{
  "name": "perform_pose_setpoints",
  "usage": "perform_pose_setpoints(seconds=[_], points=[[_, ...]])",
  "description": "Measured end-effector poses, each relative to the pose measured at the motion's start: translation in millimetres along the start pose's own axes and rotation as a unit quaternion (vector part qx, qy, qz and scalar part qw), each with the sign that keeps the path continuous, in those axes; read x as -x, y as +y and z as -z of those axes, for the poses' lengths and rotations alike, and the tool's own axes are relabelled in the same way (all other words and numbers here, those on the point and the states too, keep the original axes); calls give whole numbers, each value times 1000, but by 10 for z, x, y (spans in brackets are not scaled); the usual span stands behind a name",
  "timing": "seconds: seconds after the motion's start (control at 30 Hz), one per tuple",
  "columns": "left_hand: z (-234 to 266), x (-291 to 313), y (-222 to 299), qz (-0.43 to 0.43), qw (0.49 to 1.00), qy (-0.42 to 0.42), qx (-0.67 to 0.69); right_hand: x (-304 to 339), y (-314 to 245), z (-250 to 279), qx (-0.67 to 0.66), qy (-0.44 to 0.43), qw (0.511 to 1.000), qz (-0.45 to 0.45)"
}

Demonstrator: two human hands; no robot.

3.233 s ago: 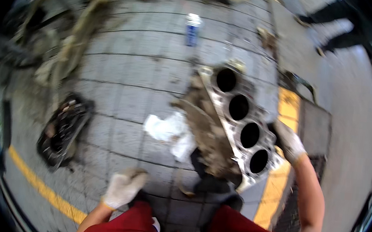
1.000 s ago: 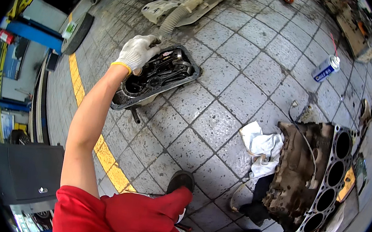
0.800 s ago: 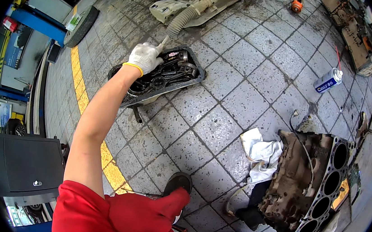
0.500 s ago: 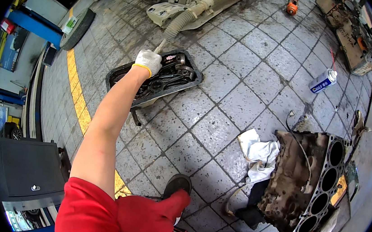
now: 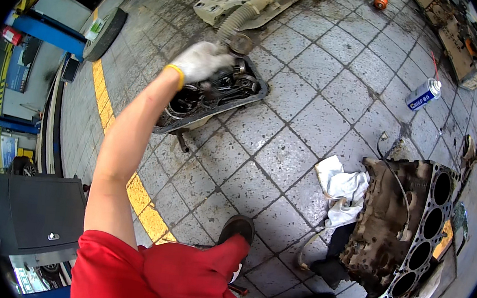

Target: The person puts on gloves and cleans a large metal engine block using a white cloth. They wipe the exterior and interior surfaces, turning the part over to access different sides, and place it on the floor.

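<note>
My left hand (image 5: 201,63), in a white knit glove and smeared by motion, is closed over a black parts tray (image 5: 265,91) on the floor. A round piston (image 5: 241,43) stands out past its fingertips, above the tray's far edge; the grip itself is blurred. Other dark, oily pistons (image 5: 247,82) and rods lie in the tray. At the lower right, my gloved right hand (image 5: 426,292) rests along the side of a brown, grimy engine block (image 5: 385,222) with a row of round bores. Its fingers look stretched out, partly hidden by the block's edge.
White rags (image 5: 342,186) lie left of the block. A spray can (image 5: 424,94) with a red straw stands beyond it. A second engine part (image 5: 458,50) lies far right, a corrugated hose (image 5: 237,26) behind the tray. A tire (image 5: 105,35) and dark cabinet (image 5: 34,209) are left.
My left hand has come up off the tray's contents, and a piston now shows beyond its fingers. The view has shifted slightly. My right hand stays beside the block.
</note>
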State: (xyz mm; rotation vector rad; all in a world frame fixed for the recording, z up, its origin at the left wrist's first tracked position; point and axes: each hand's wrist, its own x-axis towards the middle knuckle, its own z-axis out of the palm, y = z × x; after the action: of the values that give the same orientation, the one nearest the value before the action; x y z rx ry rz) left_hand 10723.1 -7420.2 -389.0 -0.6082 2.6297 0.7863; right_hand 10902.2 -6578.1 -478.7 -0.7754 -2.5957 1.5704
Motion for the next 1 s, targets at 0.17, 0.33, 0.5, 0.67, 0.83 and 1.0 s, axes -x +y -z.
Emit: perform_pose_setpoints(seconds=[0.17,0.33,0.5,0.67,0.83,1.0], points=[[-969,66,14,-85,985,-111,99,-14,11,-6,-13,-19,999,23],[-1716,139,63,-9,954,-224,199,23,3,16,185,17,979,78],[-2206,66,172,12,946,-257,196,13,-10,34,112,-21,993,43],[-2329,65,370,-90,971,-220,-19,6,-15,6,24,-35,999,12],[-1890,84,399,-114,979,-125,-111,11,21,64,38,-27,998,37],[-1035,-23,-58,-138,989,45,-37,1,123,150,209,-20,976,55]])
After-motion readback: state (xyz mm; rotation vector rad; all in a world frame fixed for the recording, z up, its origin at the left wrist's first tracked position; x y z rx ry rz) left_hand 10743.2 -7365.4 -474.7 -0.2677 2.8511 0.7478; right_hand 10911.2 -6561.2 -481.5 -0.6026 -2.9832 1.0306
